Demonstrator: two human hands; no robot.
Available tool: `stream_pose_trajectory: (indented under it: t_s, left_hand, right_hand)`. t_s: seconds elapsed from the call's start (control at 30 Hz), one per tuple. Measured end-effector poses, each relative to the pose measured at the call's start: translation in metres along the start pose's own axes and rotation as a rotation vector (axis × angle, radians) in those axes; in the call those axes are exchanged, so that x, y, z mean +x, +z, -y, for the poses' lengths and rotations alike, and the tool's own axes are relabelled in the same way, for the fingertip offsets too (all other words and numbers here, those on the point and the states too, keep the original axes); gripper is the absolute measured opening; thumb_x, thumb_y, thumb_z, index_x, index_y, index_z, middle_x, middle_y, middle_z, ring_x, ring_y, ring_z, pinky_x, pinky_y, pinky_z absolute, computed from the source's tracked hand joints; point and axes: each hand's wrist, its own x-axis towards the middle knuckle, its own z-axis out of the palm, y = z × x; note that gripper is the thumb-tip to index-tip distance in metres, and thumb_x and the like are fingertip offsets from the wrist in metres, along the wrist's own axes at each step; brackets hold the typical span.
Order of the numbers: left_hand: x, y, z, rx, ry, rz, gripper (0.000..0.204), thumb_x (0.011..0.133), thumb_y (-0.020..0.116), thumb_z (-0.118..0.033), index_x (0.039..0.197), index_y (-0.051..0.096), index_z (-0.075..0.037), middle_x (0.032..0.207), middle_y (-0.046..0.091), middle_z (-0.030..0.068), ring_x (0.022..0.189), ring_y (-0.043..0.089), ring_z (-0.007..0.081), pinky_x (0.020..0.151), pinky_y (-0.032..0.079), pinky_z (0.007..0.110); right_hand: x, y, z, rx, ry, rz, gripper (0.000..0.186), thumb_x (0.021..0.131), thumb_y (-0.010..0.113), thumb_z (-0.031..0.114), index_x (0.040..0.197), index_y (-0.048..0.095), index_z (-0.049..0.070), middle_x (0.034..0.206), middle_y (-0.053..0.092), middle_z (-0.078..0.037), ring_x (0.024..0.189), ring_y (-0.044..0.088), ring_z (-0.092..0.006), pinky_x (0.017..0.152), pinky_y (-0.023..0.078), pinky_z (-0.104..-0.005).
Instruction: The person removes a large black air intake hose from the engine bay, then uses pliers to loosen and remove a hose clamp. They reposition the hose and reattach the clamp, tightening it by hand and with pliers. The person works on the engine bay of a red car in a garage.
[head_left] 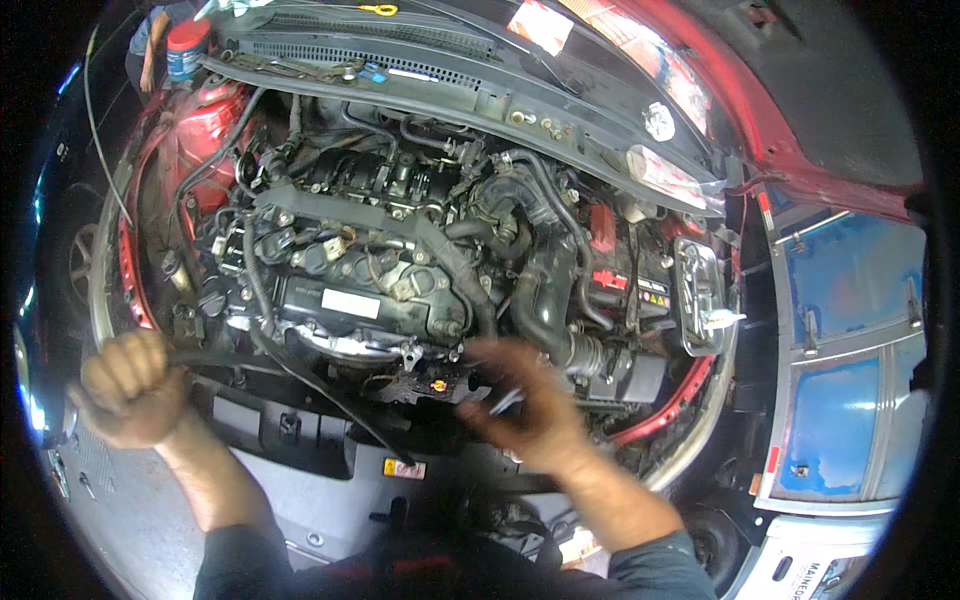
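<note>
My left hand (135,390) is curled into a fist above the front left edge of the engine bay. What it may hold is hidden by its fingers. A dark bar or hose (225,359) runs rightward from beside it. My right hand (540,410) hovers over the front of the engine, blurred, with thumb and fingers curved around a small shiny metal piece (508,402) whose kind I cannot make out. Behind both hands lies the engine (330,290), its black cover bearing a white label. An orange-yellow spot (438,386) shows deep below the engine's front edge.
A metal tray (700,300) with small parts rests at the right by the battery (640,270). A red-lidded tub (187,50) stands at the far left, near another person's arm (150,60). Tools lie along the cowl (440,90). A blue-panelled cabinet (835,290) stands at the right.
</note>
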Motion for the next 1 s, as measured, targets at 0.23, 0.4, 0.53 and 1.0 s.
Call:
stream_pose_trajectory:
  t_s: [0.23,0.4,0.53,1.0]
  left_hand:
    - [-0.083,0.083,0.039,-0.086,-0.168,-0.281,0.050,0.106,0.041,-0.030,0.059,0.040,-0.013,0.050,0.032,-0.0011,0.044,0.025,0.0122,0.043,0.023,0.032]
    - [-0.131,0.122,0.033,-0.196,-0.468,-0.012,0.045,0.093,0.052,-0.041,0.067,0.048,-0.005,0.066,0.049,0.0086,0.064,0.046,0.0203,0.060,0.037,0.034]
    - [-0.196,0.144,0.042,0.252,-1.200,-0.054,0.069,0.093,0.059,-0.035,0.149,0.036,-0.002,0.148,0.042,0.0167,0.139,0.037,0.0299,0.116,0.027,0.040]
    - [-0.274,0.138,0.051,0.909,-1.264,0.247,0.047,0.080,0.068,-0.022,0.118,0.059,0.003,0.112,0.066,0.0257,0.104,0.065,0.0367,0.093,0.050,0.041]
  right_hand:
    - [-0.123,0.158,-0.016,1.057,0.859,0.469,0.054,0.099,0.065,0.040,0.134,0.050,0.002,0.081,0.055,-0.002,0.069,0.053,-0.0132,0.060,0.046,-0.0293]
    - [-0.185,0.142,-0.020,0.908,0.811,-0.005,0.043,0.099,0.063,0.040,0.125,0.056,0.006,0.074,0.047,0.004,0.057,0.040,-0.0063,0.048,0.034,-0.0235]
    - [-0.218,0.153,-0.045,0.716,0.750,-0.264,0.040,0.101,0.060,0.038,0.121,0.060,0.003,0.081,0.054,0.001,0.063,0.046,-0.0065,0.052,0.039,-0.0235]
    - [-0.183,0.120,-0.034,-0.015,0.037,0.141,0.045,0.094,0.066,0.036,0.117,0.064,-0.002,0.111,0.064,-0.025,0.107,0.063,-0.0378,0.096,0.049,-0.0432]
